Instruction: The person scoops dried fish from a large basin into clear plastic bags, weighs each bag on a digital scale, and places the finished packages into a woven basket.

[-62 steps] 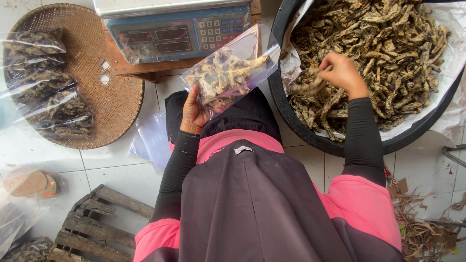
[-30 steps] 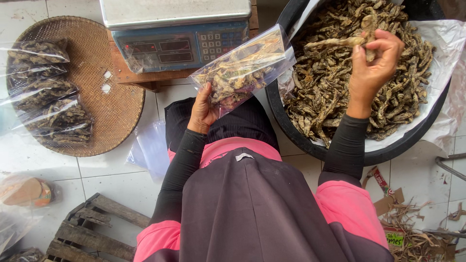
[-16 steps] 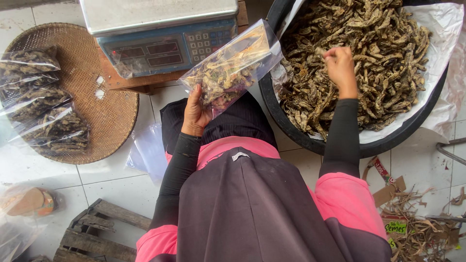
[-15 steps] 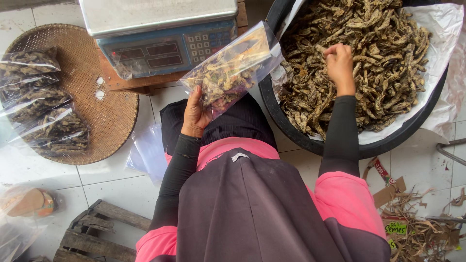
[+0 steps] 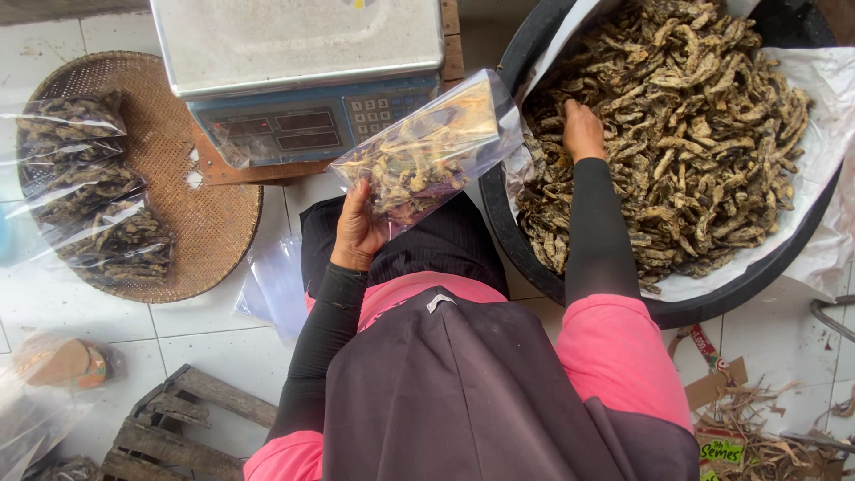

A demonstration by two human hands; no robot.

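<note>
Left hand [image 5: 358,230] clamped lower end of clear bag [image 5: 427,151] at frame centre; long axis ran up-right, mouth toward black tub [image 5: 525,258]. Right hand [image 5: 582,130] lay right of mouth, fingers closed into dried strips [image 5: 704,116]; nearer hand.

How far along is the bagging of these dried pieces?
Done: several filled clear bags lie on the round woven tray. In hand: the left hand holds a partly filled clear plastic bag while the right hand reaches into the dried brown strips. Left: the lined black tub holds plenty more.
</note>
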